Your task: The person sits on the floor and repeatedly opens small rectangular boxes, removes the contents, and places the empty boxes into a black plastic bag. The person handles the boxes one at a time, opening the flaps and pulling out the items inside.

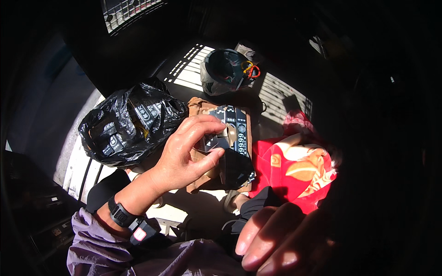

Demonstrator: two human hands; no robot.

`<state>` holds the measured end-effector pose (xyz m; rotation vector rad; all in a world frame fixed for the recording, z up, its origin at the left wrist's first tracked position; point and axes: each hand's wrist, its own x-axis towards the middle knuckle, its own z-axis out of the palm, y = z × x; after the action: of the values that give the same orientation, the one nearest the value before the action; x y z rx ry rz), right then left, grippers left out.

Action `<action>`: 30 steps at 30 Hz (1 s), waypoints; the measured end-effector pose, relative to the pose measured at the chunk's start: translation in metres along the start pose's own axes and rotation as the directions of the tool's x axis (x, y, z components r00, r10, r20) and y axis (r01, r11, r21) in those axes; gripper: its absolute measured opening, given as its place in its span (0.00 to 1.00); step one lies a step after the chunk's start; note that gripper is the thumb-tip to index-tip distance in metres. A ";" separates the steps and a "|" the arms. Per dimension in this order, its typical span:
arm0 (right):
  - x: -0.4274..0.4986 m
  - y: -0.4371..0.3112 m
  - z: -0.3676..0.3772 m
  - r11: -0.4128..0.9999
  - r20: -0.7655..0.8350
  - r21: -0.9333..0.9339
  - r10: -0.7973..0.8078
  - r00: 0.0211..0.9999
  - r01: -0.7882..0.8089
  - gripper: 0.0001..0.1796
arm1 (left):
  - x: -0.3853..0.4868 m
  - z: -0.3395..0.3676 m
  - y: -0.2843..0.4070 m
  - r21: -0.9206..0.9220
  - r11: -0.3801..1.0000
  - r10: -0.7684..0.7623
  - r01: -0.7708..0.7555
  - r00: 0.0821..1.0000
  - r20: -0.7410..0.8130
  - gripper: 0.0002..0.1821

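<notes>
My left hand reaches over a pile of black printed card pieces, palm down, thumb and fingers apart. A small dark card piece shows between thumb and fingertips; whether they grip it is unclear. The pile lies on a brown padded surface in front of me, and some pieces bear white figures. Large and close to the camera at the lower right is my right hand, fingers curled and partly in shadow; anything inside it is hidden. On the left, an unsealed black plastic bag contains similar printed pieces.
Behind the pile stands a dark bucket in a clear plastic bag, yellow and red looped handles at its rim. Red patterned cloth lies right of the pile. Barred sunlight falls on the floor. Deep shadow hides the far right.
</notes>
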<state>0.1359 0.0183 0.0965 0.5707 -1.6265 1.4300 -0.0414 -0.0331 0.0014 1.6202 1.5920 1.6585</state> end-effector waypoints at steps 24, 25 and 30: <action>0.025 -0.010 -0.018 0.941 0.290 0.315 0.027 0.957 -0.122 0.16 | 0.004 0.006 0.000 -0.050 0.995 -0.081 0.084 0.995 0.057 0.22; 0.022 -0.010 -0.013 0.978 0.215 0.207 -0.026 0.976 -0.019 0.16 | 0.004 0.006 -0.001 -0.058 0.995 -0.081 0.084 0.995 0.059 0.22; 0.004 -0.011 0.011 0.992 -0.047 0.107 -0.064 0.997 0.068 0.18 | 0.002 0.005 -0.003 -0.044 0.995 -0.082 0.085 0.994 0.068 0.24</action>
<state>0.1392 0.0056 0.1067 0.6451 -1.4890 1.4787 -0.0391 -0.0285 -0.0019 1.5467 1.5551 1.5723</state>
